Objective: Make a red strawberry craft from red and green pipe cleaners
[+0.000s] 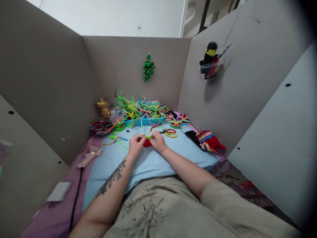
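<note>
My left hand (136, 144) and my right hand (158, 140) meet over a light blue pillow (148, 162). Both pinch a thin green pipe cleaner (148, 137) stretched between their fingertips. A small red fuzzy piece (147, 143) lies just under the hands, touching both. More green pipe cleaner bits (116, 138) lie on the pillow left of my left hand. A red and yellow loop (170, 133) lies to the right of my right hand.
A heap of coloured pipe cleaners (140, 109) fills a blue tray at the back. A round dish (100, 128), a pink glue gun (89, 156) with black cord, a dark phone (193, 136) and a red striped figure (209, 140) lie around. Grey panels enclose everything.
</note>
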`<state>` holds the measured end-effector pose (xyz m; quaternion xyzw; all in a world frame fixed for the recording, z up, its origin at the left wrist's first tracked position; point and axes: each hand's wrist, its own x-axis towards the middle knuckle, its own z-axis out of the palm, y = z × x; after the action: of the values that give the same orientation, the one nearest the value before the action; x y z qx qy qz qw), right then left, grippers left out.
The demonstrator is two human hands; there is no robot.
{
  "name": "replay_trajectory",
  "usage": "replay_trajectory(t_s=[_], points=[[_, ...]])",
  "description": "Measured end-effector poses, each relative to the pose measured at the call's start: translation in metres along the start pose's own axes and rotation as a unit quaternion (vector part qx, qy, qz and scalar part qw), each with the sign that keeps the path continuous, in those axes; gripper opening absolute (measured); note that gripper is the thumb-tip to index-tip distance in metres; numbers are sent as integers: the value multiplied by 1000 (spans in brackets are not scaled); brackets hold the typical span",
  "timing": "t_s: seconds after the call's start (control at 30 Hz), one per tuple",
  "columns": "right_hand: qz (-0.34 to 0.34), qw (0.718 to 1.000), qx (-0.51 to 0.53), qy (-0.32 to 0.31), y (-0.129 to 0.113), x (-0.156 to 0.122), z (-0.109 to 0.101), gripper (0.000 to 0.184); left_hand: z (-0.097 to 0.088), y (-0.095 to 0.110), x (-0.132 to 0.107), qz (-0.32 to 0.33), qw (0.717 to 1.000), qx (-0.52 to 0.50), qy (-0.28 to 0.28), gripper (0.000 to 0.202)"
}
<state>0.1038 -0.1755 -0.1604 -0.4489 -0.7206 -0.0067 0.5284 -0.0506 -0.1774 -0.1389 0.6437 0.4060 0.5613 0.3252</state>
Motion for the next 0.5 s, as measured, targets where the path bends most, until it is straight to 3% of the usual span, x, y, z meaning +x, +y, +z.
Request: replay_trajectory(t_s=[0.23, 0.5], points=[[-9, 998, 49, -34, -6, 1, -3, 8, -2, 2, 0, 68, 996, 45, 29, 12], [-31, 998, 39, -40, -6, 1, -5, 13, -1, -1, 2, 43, 999, 10, 8, 15]])
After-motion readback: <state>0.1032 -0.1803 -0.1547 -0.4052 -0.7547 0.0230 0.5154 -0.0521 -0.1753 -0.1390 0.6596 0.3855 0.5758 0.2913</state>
